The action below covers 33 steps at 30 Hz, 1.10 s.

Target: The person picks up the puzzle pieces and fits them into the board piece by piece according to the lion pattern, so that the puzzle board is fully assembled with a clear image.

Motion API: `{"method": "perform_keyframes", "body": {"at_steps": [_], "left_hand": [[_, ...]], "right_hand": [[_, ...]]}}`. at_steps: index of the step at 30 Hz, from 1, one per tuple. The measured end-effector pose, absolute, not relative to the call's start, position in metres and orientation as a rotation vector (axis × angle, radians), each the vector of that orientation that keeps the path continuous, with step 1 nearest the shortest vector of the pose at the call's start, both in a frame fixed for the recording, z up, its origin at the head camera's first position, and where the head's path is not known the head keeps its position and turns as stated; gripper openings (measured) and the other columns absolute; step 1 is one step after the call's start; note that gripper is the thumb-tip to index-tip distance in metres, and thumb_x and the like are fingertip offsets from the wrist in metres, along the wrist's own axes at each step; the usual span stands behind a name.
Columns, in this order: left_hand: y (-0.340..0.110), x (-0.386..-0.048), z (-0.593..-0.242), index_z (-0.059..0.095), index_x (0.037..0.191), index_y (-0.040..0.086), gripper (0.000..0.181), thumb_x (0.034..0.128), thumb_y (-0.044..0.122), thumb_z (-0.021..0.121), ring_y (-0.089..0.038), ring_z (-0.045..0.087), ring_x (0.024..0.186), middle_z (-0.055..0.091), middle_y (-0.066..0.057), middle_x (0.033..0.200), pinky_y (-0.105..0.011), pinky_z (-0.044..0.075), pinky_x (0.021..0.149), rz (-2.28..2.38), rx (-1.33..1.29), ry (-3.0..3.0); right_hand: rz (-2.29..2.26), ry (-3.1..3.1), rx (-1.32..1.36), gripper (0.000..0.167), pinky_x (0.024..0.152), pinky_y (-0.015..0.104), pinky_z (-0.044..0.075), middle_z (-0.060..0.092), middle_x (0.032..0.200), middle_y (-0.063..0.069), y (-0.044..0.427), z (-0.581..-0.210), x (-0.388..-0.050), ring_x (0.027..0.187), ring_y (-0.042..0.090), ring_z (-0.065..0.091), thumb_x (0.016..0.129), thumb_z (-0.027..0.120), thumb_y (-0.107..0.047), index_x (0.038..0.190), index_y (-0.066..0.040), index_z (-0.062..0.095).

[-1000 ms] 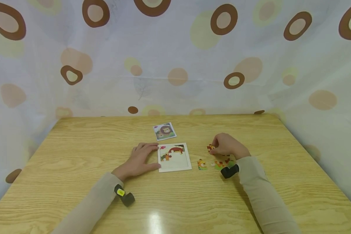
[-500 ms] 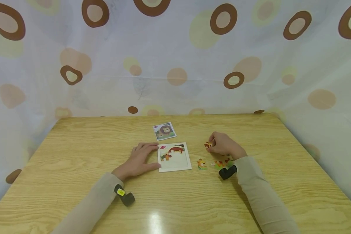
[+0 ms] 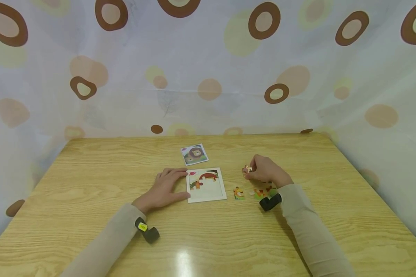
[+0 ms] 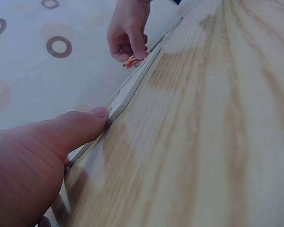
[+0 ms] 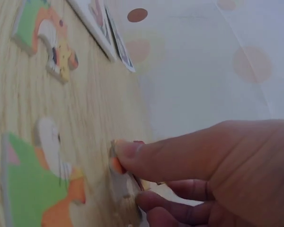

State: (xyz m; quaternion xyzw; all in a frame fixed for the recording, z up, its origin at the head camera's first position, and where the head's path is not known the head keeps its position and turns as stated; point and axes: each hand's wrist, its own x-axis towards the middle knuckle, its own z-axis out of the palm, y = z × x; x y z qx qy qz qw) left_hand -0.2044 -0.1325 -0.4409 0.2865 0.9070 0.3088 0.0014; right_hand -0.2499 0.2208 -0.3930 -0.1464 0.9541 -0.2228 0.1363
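Observation:
A white square puzzle frame (image 3: 208, 194) lies flat on the table, with joined pieces along its top and left. My left hand (image 3: 162, 191) rests beside it, the thumb and fingertips touching its left edge; the left wrist view shows the thumb (image 4: 80, 130) against the border. To the right of the frame, my right hand (image 3: 267, 170) pinches a brown and orange puzzle piece (image 3: 247, 170) between thumb and fingers, above the table. Below that hand lie loose pieces, one with an orange face (image 3: 239, 193) and others (image 3: 260, 193) partly behind the wrist camera.
A picture card (image 3: 194, 154) showing a lion lies behind the frame. The wooden table (image 3: 208, 238) ends at a patterned cloth (image 3: 180, 111) hanging at the back and sides. Each wrist carries a black camera, the left one (image 3: 151, 235) near the sleeve.
My right hand has shifted slightly left and away from me with the piece, which now looks tilted and paler. The left hand stays at the frame.

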Motion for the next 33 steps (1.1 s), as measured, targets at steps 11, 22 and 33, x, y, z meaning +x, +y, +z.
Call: {"method": "perform_keyframes", "body": {"at_steps": [11,22,33], "left_hand": [[-0.133,-0.206,-0.444,0.049,0.138,0.008,0.068,0.0835,0.042,0.072,-0.028,0.032,0.133,0.040,-0.005,0.151,-0.051,0.023,0.102,0.975,0.910,2.846],[-0.132,-0.208,-0.442,0.049,0.139,0.008,0.069,0.0836,0.043,0.071,-0.027,0.032,0.132,0.040,-0.005,0.151,-0.051,0.023,0.102,0.969,0.921,2.851],[-0.134,-0.205,-0.443,0.050,0.137,0.007,0.067,0.0831,0.042,0.072,-0.028,0.032,0.133,0.040,-0.004,0.150,-0.051,0.023,0.103,0.976,0.903,2.848]], "right_hand": [[-0.868,2.760,-0.620,0.018,0.065,0.029,0.043,0.060,0.079,0.005,0.209,-0.397,-0.248,0.068,0.014,0.051,0.089,0.067,-0.012,0.099,-0.003,0.055],[-1.366,2.505,-0.489,0.021,0.055,0.028,0.047,0.067,0.085,0.015,0.175,-0.401,-0.239,0.065,0.024,0.067,0.094,0.061,-0.011,0.110,0.001,0.057],[-1.376,2.470,-0.572,0.012,0.052,0.026,0.047,0.069,0.074,0.010,0.148,-0.411,-0.232,0.058,0.018,0.065,0.091,0.064,-0.008,0.097,0.001,0.059]]}}
